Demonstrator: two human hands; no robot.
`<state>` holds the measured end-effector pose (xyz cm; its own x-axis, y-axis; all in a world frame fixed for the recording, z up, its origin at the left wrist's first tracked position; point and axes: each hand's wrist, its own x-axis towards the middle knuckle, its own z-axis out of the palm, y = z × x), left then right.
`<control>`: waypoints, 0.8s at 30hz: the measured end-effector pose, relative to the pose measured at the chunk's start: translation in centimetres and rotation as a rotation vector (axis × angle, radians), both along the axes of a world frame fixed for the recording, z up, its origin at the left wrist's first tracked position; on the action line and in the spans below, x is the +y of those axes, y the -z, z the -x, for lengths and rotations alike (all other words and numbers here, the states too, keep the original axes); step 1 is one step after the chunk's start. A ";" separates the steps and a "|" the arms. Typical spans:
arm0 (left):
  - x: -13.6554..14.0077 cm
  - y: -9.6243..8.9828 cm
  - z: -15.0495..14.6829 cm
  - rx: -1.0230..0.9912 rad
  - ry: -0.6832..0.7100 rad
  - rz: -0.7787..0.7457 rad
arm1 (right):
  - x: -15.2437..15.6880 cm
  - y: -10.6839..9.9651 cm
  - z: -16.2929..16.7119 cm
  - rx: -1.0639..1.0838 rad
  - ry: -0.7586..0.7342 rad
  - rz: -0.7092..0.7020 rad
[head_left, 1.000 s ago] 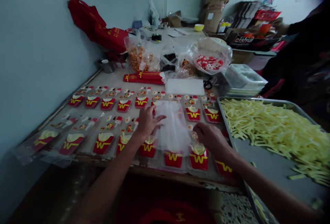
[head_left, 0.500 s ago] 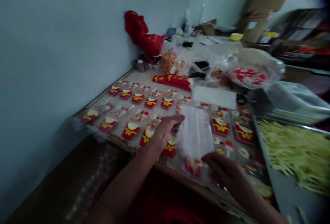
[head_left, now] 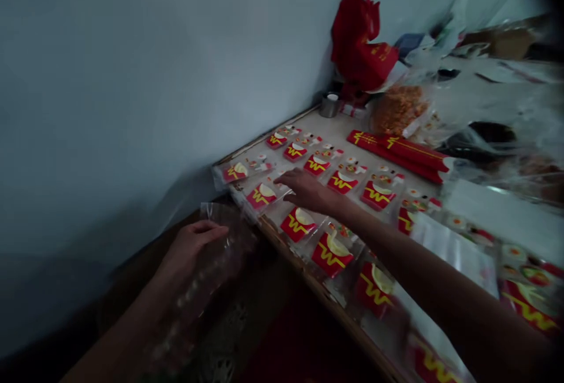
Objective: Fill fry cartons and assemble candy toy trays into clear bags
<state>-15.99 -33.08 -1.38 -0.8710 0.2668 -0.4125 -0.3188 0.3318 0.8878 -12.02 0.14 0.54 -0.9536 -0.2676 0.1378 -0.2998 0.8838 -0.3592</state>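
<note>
- Far left, the left hand (head_left: 189, 248) is seen off the desk edge, thumb and fingers pinched on the film of a see-through bag (head_left: 214, 211).
- The bag is held just outside the desk corner; its lower part is lost in the dark. A light pinch near the rim seems best, so the thin film isn't creased.
- At the corner, an end pouch (head_left: 235, 171) is laid askew; its film should not be snagged by the bag.
- Next, a front-row pouch (head_left: 261, 195) is seen on the desk (head_left: 328, 128), red carton and pale pieces inside.
- The right hand (head_left: 311, 192) is held over the pouches, fingers loosely spread, nothing seen gripped; contact can't be told. Best kept high, so the rows aren't disturbed.
- Farther right, folded red cartons (head_left: 396, 151) are placed behind the rows.
- Right side: white sheets (head_left: 453, 248) are laid across pouches; the right forearm should be kept off them.
</note>
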 end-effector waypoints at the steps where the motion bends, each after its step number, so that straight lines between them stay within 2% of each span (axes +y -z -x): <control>1: -1.0 0.4 0.5 0.029 -0.030 0.033 | 0.2 -0.1 1.4 -0.050 -0.048 -0.032; 3: -2.4 1.3 1.1 0.065 -0.050 0.109 | 1.2 -0.3 2.2 -0.152 -0.145 -0.063; 6: -2.8 2.7 1.4 0.049 0.003 0.224 | 3.0 -0.2 0.2 -0.267 -0.263 -0.138; 10: -0.7 3.4 1.0 0.004 0.158 0.259 | 3.4 1.7 -2.7 -0.272 -0.261 -0.293; 13: 1.3 3.0 0.6 0.012 0.202 0.258 | 2.6 3.4 -2.6 -0.253 -0.259 -0.306; 16: 2.0 2.6 0.6 0.042 0.225 0.286 | 2.0 4.2 -1.9 -0.234 -0.255 -0.292; 19: 1.7 2.6 0.6 0.085 0.253 0.337 | 1.8 3.5 -2.2 -0.187 -0.194 -0.282; 24: 1.9 2.1 -0.2 0.070 0.286 0.371 | 0.8 0.5 -3.5 -0.059 -0.040 -0.238</control>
